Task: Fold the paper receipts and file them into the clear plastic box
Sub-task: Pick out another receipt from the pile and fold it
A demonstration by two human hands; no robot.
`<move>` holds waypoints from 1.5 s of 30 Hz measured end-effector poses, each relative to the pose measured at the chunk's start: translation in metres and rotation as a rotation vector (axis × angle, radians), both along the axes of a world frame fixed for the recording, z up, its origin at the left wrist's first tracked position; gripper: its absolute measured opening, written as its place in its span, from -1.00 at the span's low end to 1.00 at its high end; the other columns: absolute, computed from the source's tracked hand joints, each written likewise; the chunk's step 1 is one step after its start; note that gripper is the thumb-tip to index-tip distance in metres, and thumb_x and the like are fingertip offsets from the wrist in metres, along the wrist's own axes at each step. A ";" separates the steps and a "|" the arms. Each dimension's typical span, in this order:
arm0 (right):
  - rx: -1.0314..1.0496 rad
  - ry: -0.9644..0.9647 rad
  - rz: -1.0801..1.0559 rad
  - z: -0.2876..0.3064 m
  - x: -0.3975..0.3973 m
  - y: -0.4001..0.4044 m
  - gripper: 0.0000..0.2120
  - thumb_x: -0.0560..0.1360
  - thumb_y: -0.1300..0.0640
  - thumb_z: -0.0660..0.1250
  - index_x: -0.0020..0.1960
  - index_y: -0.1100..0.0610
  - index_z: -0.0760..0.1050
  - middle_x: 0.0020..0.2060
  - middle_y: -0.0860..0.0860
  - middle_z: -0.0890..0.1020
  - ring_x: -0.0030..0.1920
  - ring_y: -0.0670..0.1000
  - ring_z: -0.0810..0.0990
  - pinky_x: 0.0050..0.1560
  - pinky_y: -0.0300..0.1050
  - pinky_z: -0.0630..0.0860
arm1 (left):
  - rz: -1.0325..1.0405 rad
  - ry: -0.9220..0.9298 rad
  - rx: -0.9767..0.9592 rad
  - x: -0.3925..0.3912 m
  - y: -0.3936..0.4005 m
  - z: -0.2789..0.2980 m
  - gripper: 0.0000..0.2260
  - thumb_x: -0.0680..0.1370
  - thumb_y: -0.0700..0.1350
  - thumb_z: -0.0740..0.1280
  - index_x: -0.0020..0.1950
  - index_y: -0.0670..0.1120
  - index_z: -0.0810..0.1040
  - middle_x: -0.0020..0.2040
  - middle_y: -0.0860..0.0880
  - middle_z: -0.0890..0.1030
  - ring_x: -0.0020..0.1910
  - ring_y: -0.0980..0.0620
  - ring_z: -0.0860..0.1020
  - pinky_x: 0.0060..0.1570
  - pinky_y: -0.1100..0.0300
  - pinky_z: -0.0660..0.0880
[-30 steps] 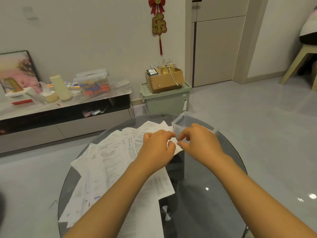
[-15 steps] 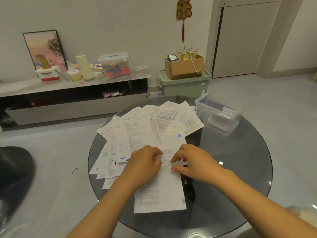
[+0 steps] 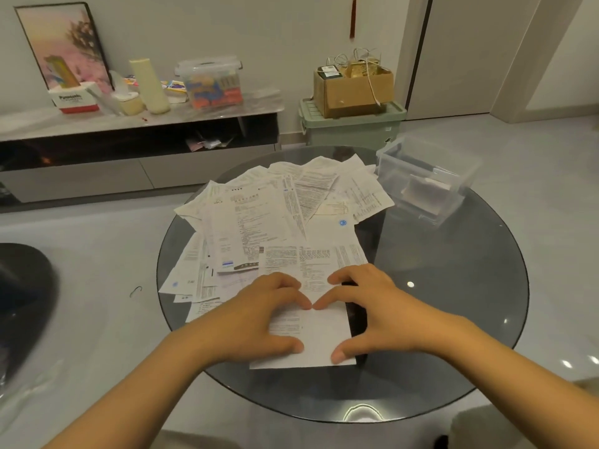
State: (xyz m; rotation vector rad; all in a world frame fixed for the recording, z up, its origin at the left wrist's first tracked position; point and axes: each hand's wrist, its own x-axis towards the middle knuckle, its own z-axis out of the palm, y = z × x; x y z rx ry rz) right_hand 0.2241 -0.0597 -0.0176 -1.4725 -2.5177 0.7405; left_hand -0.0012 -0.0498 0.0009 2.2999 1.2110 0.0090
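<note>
A long white receipt (image 3: 319,338) lies at the near edge of the round dark glass table (image 3: 453,319). My left hand (image 3: 256,319) and my right hand (image 3: 376,312) both rest on it, fingers spread and pressing it flat, index fingertips meeting over its middle. Behind them a loose heap of paper receipts (image 3: 275,218) covers the table's left and centre. The clear plastic box (image 3: 424,178) stands open at the far right of the table, with a few folded papers inside.
A low TV cabinet (image 3: 139,124) with a lidded plastic tub, a picture frame and small items runs along the far wall. A green storage bin (image 3: 351,129) carrying a cardboard box stands behind the table. A dark seat (image 3: 22,303) is at left.
My hands left the clear box, came back to the near side of the table and now press flat on a long receipt. The view tilted down and shifted left.
</note>
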 end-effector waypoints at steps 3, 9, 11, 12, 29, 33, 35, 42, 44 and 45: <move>0.002 0.033 -0.006 -0.006 0.000 -0.007 -0.44 0.25 -0.32 0.44 0.20 -0.37 0.35 0.36 -0.21 0.16 0.39 -0.10 0.03 0.45 -0.12 0.06 | -0.011 -0.023 -0.024 -0.007 -0.003 -0.004 -0.56 0.44 0.13 0.41 0.28 0.29 0.35 0.39 0.32 0.12 0.36 0.30 0.13 0.31 0.37 0.15; 0.060 0.199 -0.119 -0.013 -0.007 -0.009 -0.79 0.28 -0.17 0.49 -0.11 -0.24 0.57 0.26 -0.22 0.37 0.33 -0.18 0.18 0.42 -0.16 0.14 | -0.023 -0.073 -0.069 -0.014 -0.008 -0.010 -0.53 0.34 0.24 0.45 0.20 0.36 0.39 0.39 0.43 0.08 0.34 0.40 0.07 0.26 0.43 0.07; 0.048 0.229 -0.163 -0.012 -0.007 -0.008 -0.85 0.29 -0.14 0.48 -0.16 -0.18 0.60 0.20 -0.25 0.41 0.27 -0.23 0.22 0.36 -0.25 0.18 | -0.012 -0.106 -0.059 -0.014 -0.009 -0.009 -0.61 0.35 0.22 0.45 0.14 0.35 0.44 0.37 0.43 0.14 0.33 0.41 0.12 0.26 0.46 0.09; 0.028 0.235 -0.179 -0.010 -0.008 -0.007 -0.88 0.30 -0.13 0.48 -0.19 -0.18 0.59 0.16 -0.27 0.42 0.23 -0.25 0.24 0.32 -0.33 0.19 | -0.001 -0.130 -0.045 -0.014 -0.008 -0.008 -0.69 0.38 0.19 0.44 0.08 0.35 0.46 0.35 0.42 0.20 0.32 0.43 0.16 0.25 0.49 0.10; -0.231 0.692 -0.411 0.006 -0.013 -0.006 -0.52 0.37 -0.33 0.05 -0.02 -0.09 0.58 -0.08 -0.21 0.67 -0.01 -0.25 0.59 0.00 -0.42 0.48 | 0.362 -0.307 0.186 0.000 0.009 -0.004 -0.66 0.55 0.05 0.26 -0.42 0.04 0.39 -0.52 0.21 0.44 -0.43 0.27 0.42 -0.38 0.41 0.28; -0.032 0.509 -0.460 -0.003 -0.018 0.004 -0.81 0.43 -0.10 0.37 -0.02 -0.20 0.39 -0.24 -0.10 0.65 -0.16 -0.19 0.58 0.06 -0.15 0.45 | 0.420 -0.331 0.310 0.007 0.013 -0.009 -0.79 0.56 0.03 0.26 -0.28 0.07 0.50 -0.39 0.20 0.48 -0.31 0.25 0.46 -0.28 0.48 0.30; 0.027 0.486 -0.506 -0.010 -0.020 0.008 -0.70 0.42 -0.02 0.41 0.01 -0.22 0.33 -0.26 -0.10 0.61 -0.08 -0.12 0.55 0.15 -0.08 0.43 | 0.440 -0.331 0.333 0.008 0.017 -0.010 -0.85 0.56 0.06 0.25 -0.08 0.05 0.56 -0.20 0.19 0.54 -0.17 0.21 0.47 -0.19 0.50 0.30; 0.106 0.460 -0.579 -0.020 -0.025 0.018 -0.51 0.41 0.04 0.44 0.25 -0.13 0.31 -0.28 -0.08 0.57 -0.06 0.01 0.51 0.11 -0.06 0.45 | 0.379 -0.155 0.423 0.004 0.016 -0.014 -0.41 0.50 0.12 0.32 0.47 0.06 0.20 0.41 0.06 0.21 0.27 0.07 0.38 0.18 0.11 0.45; 0.162 0.392 -0.567 -0.019 -0.023 0.017 -0.36 0.42 0.02 0.43 0.40 -0.14 0.20 -0.28 -0.09 0.57 -0.07 -0.06 0.47 0.14 -0.19 0.35 | 0.353 -0.083 0.466 0.003 0.016 -0.019 -0.36 0.45 0.08 0.40 0.47 0.04 0.22 0.44 0.01 0.16 0.37 0.04 0.25 0.31 0.05 0.36; 0.173 0.363 -0.565 -0.018 -0.022 0.017 -0.30 0.42 0.00 0.43 0.43 -0.16 0.14 -0.30 -0.10 0.56 -0.07 -0.07 0.46 0.12 -0.22 0.32 | 0.336 -0.069 0.522 0.002 0.016 -0.022 -0.36 0.42 0.05 0.45 0.43 0.01 0.28 0.42 -0.03 0.19 0.36 0.01 0.23 0.31 0.01 0.35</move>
